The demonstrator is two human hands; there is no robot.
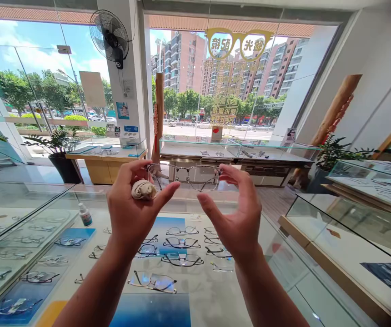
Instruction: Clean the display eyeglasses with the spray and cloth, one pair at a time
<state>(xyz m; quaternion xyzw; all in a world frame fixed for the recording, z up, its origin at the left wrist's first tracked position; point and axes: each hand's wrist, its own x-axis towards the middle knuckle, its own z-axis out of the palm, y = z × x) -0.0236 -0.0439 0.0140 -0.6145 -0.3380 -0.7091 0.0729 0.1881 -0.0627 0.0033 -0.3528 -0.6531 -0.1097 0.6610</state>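
Observation:
A pair of eyeglasses [203,177] with a thin dark upper rim is held up level in front of me, above the glass counter. My left hand [132,195] grips its left end between the fingers, and a crumpled beige cloth [143,190] is tucked into the same palm. At the other end, my right hand [238,206] has its fingers curled at the right hinge, its thumb apart below the lens. Under the hands, several eyeglass frames [182,243] lie in rows in the display case.
A spray bottle [85,214] stands on the counter to the left. Another glass case [345,245] is at the right. Farther back are low showcases [198,147], potted plants [61,147], a wall fan [109,36] and large windows with lettering.

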